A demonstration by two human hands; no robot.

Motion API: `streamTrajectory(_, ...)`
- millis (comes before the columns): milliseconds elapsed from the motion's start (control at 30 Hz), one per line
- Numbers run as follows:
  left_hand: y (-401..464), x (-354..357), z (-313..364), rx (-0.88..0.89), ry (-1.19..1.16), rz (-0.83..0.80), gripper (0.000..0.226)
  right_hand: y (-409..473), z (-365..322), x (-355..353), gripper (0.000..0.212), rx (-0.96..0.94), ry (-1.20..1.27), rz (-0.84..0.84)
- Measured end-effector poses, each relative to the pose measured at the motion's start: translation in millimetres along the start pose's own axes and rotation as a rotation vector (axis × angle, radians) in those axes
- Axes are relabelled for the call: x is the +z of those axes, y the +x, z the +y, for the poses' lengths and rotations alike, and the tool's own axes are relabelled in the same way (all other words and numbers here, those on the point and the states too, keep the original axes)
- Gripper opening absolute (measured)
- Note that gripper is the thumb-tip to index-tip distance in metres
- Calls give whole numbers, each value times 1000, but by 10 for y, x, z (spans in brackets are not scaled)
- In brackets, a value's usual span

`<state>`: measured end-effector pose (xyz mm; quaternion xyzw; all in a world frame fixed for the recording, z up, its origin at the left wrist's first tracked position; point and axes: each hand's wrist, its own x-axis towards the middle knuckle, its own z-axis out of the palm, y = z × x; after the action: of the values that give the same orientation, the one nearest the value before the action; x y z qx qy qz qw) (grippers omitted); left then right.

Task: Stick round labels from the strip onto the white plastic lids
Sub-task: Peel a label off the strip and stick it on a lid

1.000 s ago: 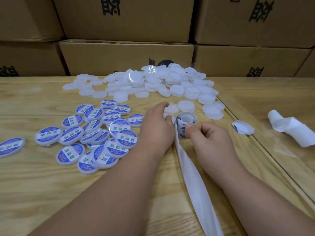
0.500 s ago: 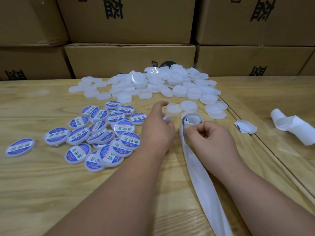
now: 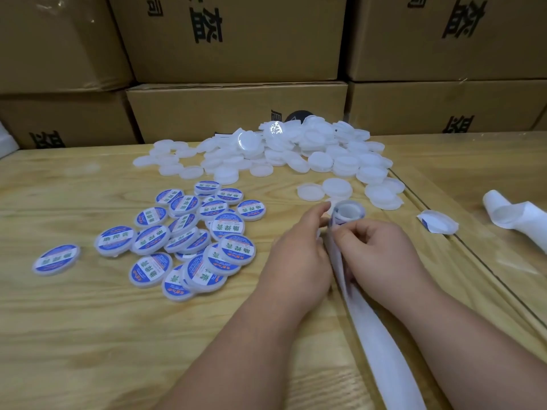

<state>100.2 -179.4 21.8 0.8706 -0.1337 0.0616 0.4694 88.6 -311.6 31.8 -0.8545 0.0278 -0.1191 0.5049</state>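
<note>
A rolled label strip stands on the wooden table, and its white backing tail runs toward me. My right hand pinches the strip just below the roll. My left hand lies close against the strip's left side with its fingers curled; what it holds is hidden. Several labelled lids with blue and white stickers lie in a cluster to the left. A heap of plain white lids sits further back, with a few loose ones just beyond the roll.
Stacked cardboard boxes wall off the far side of the table. On the right lie a loose label piece and a curled length of used backing paper, beyond a seam in the tabletop.
Both hands have closed in on the strip just below the roll, the right now pinching it. The head camera has shifted slightly.
</note>
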Motion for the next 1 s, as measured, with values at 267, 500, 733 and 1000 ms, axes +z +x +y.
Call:
streamTrajectory(267, 31, -34, -44, -69, -177, -37, 60, 26, -3, -11, 18, 41, 2, -66)
streamTrajectory(500, 52, -46, -4, -89, -167, 24, 41, 19, -7, -56, 27, 2, 46, -192)
streamTrajectory(733, 70, -21, -15, -103, -181, 15, 23, 48, 38, -63, 15, 39, 110, -156)
streamTrajectory(1000, 78, -26, -13, -77, -228, 47, 10, 11, 7, -59, 13, 27, 121, -120)
